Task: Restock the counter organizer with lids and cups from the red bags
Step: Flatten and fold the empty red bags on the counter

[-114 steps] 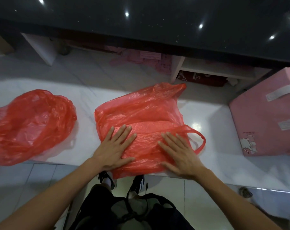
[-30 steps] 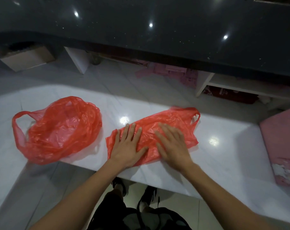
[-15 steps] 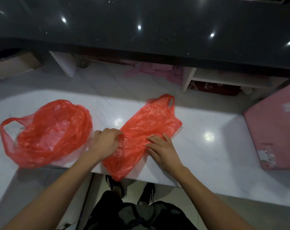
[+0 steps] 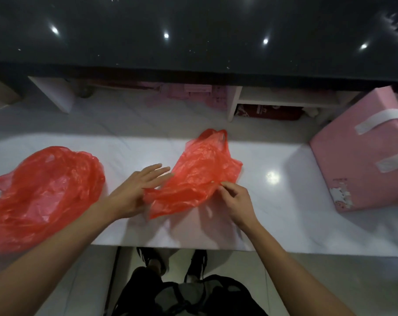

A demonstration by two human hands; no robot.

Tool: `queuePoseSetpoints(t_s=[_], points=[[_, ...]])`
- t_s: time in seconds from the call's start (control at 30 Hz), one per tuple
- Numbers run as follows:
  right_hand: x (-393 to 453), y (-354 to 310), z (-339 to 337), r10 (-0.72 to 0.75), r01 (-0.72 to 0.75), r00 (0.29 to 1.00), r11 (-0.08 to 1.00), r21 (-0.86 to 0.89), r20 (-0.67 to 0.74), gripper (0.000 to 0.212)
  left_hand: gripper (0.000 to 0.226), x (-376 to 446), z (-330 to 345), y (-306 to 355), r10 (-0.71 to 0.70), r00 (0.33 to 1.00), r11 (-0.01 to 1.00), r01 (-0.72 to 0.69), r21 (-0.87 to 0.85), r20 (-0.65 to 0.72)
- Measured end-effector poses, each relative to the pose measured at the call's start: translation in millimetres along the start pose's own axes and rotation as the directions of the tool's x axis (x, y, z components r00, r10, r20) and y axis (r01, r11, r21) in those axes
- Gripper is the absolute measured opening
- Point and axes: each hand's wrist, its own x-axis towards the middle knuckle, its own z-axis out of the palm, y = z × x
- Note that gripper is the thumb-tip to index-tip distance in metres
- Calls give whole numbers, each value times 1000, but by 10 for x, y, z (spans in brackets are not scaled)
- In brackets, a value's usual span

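Note:
A folded, flattened red plastic bag (image 4: 198,172) lies on the white marble counter (image 4: 273,213) in the middle, its handles pointing away from me. My right hand (image 4: 235,199) pinches the bag's near right edge between thumb and fingertips. My left hand (image 4: 136,190) has straight fingers laid against the bag's left side, its thumb under a lifted corner. A second red bag (image 4: 43,192), crumpled and loose, sits at the left of the counter, apart from both hands. No lids, cups or organizer are in view.
A pink box (image 4: 362,151) with white tape strips stands on the counter at the right. A black raised countertop (image 4: 193,37) runs across the back, with white shelves and pink items beneath it. The counter's near edge is just below my wrists.
The middle bag went from spread flat to folded narrow. My left hand has opened from a curled grip, and my right hand has gone from pressing flat to pinching the bag's edge.

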Motion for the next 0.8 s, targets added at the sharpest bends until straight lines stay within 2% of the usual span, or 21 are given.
queuePoseSetpoints(t_s=[0.1,0.2,0.27,0.33,0.4,0.47,0.5,0.57,0.63,0.73,0.8], points=[[-14,-6,-54,27,-26,1000,998,61,-13,20,88,75,55,171,111,988,993,-114,-26,-107],[-46,9,-79,37,-35,999,995,96,-21,22,75,146,119,336,190,957,973,-214,-88,-220],[-58,27,-70,50,-47,998,994,100,-30,19,67,166,185,415,184,934,959,-239,-154,-305],[-69,56,-73,58,-54,997,994,94,-41,17,63,174,254,493,59,929,947,-167,-273,-365],[-72,93,-78,36,-33,997,998,59,-61,17,49,163,302,559,-97,899,940,-58,-335,-428],[-80,148,-88,15,-15,997,1000,-5,-80,21,29,150,334,610,-143,872,940,-28,-340,-468],[-87,174,-88,9,-12,996,999,-37,-84,23,27,146,347,639,-165,870,936,-10,-351,-465],[-112,185,-87,35,-40,994,998,-53,-104,19,36,162,338,718,-290,854,908,101,-407,-433],[-147,179,-91,79,-85,987,996,-33,-142,14,48,194,305,775,-457,804,839,249,-483,-380],[-204,197,-101,73,-82,985,995,-50,-160,13,37,249,305,794,-644,717,677,371,-636,-267],[-239,238,-101,29,-45,990,992,-121,-135,11,34,285,317,772,-704,671,617,414,-669,-233]])
